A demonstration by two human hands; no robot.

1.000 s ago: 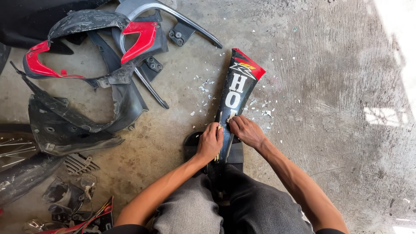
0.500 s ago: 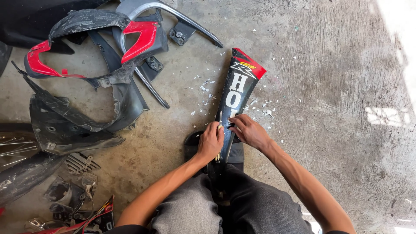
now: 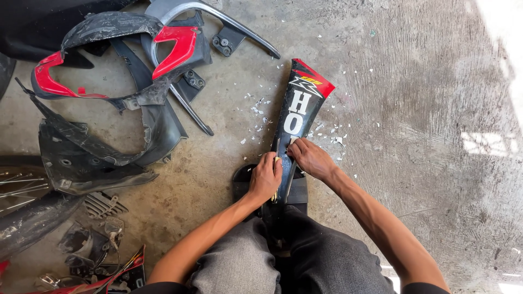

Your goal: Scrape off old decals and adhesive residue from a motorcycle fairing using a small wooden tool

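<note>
both hands on the long black panel

you sit on the concrete floor (image 3: 436, 163) with a long black and red bike panel (image 3: 297, 117) lying in front of your knees. its long way runs from your lap up and away from you, leaning a little to the right, and the red tip is the far end. both hands rest on the near end, side by side. your left hand (image 3: 265, 178) is curled shut on the panel's left edge, with something small and yellowish tucked in its fingers. your right hand (image 3: 310, 158) lies on top of the panel, fingers bent and pressed down on it. the two hands almost touch. small white flakes (image 3: 259, 106) lie on the floor on both sides of the panel. well off to your left is a heap of bike covers (image 3: 117, 98), black, red and grey. bright sun falls on the floor at your right.
</note>
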